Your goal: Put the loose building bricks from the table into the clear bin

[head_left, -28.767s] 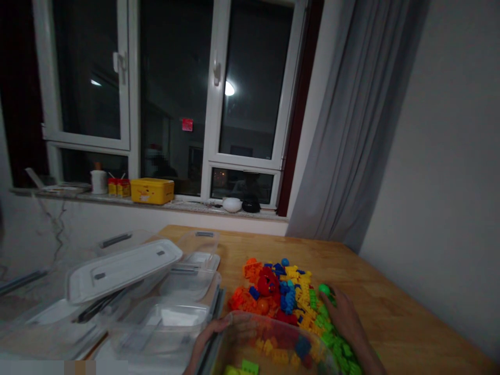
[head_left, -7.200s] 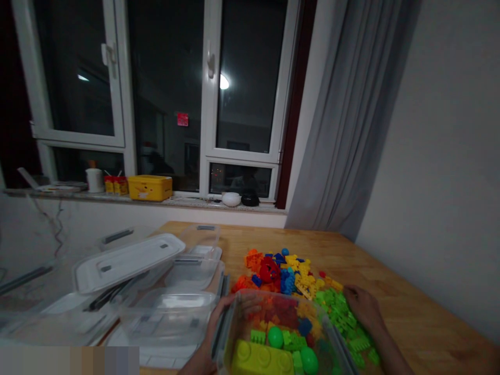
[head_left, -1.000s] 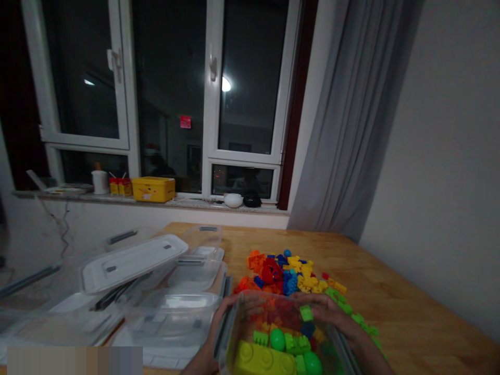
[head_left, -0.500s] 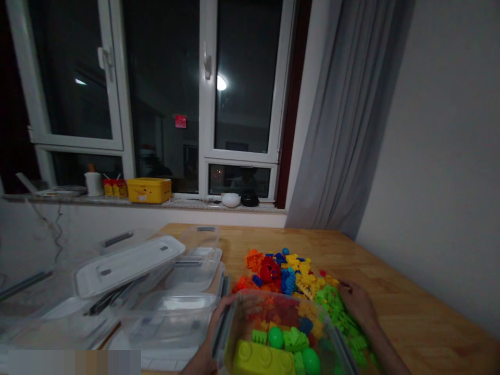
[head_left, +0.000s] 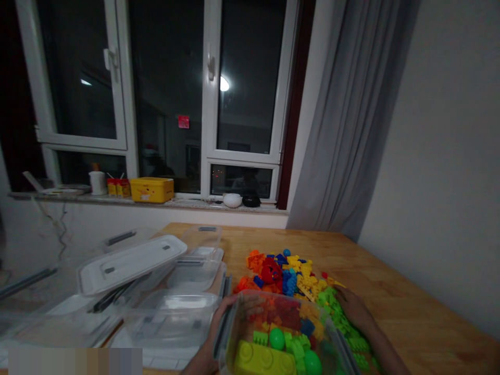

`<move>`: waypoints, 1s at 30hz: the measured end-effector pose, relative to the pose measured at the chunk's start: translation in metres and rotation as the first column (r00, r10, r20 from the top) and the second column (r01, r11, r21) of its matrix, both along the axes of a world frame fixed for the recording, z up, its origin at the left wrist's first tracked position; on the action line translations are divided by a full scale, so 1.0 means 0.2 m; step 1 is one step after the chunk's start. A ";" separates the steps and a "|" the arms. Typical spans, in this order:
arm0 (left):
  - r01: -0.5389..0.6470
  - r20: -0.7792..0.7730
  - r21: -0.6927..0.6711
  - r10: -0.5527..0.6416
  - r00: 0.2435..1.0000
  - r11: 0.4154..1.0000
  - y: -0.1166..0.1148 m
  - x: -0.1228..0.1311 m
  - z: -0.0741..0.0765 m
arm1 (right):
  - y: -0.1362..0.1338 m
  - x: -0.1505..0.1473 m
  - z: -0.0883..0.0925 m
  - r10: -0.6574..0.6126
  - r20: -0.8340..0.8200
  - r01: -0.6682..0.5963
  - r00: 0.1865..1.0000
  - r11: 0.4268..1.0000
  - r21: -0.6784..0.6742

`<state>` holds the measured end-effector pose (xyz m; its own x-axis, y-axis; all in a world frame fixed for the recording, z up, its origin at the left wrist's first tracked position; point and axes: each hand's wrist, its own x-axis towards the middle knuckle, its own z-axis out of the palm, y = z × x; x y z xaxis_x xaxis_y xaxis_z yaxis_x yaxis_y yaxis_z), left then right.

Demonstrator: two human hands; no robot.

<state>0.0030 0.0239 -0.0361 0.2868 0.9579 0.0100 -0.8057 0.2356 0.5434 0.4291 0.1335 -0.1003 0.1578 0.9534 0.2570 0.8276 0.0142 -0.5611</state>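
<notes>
A clear plastic box [head_left: 250, 304] at the bottom centre holds green bricks, two green balls and a big lime brick [head_left: 260, 359]. My left hand [head_left: 222, 312] grips the box's left rim, fingers curled over it. Beyond the box a pile of orange, red, blue, yellow and green bricks [head_left: 287, 276] lies on the wooden table [head_left: 394, 307]. My right hand [head_left: 353, 307] rests on the green bricks [head_left: 332, 304] at the pile's right side, fingers curled down among them; what it holds is hidden.
Several empty clear boxes [head_left: 175, 317] and a white lid [head_left: 130, 263] crowd the table's left half. A windowsill behind carries a yellow tin [head_left: 152, 189], a cup and two small bowls. A grey curtain [head_left: 347, 120] and a wall close the right side.
Over the last second my right hand moved from above the box back out to the green bricks on the right. The left hand stayed on the box rim.
</notes>
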 end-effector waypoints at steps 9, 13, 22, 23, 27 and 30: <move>-0.039 0.024 -0.070 0.041 0.999 0.997 0.01 0.00 -0.01 | 0.02 0.00 -0.01 0.011 0.031 -0.011 0.999 1.000 -0.007; -0.105 0.042 -0.094 0.110 0.993 0.990 -0.01 0.01 0.03 | 0.02 -0.02 -0.02 -0.002 0.059 0.002 0.998 1.000 -0.009; -0.063 0.021 -0.052 0.064 0.998 0.997 -0.02 0.01 0.01 | 0.00 -0.03 0.04 0.041 0.023 -0.041 0.999 0.999 -0.009; -0.062 0.017 -0.041 0.063 0.998 0.997 -0.02 0.01 0.01 | -0.01 -0.03 0.05 0.049 0.013 -0.049 0.999 0.999 -0.009; -0.070 0.000 -0.025 0.070 0.998 0.997 0.00 0.00 0.00 | -0.02 -0.03 0.07 0.061 -0.018 -0.061 0.998 0.998 -0.001; -0.028 -0.013 -0.020 0.028 1.000 0.999 0.00 0.00 -0.01 | -0.03 -0.03 0.08 0.054 -0.038 -0.054 0.998 0.999 -0.003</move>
<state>0.0031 0.0242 -0.0371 0.2601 0.9655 -0.0127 -0.8052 0.2241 0.5490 0.4232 0.1266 -0.0834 0.1158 0.9617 0.2484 0.8037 0.0563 -0.5924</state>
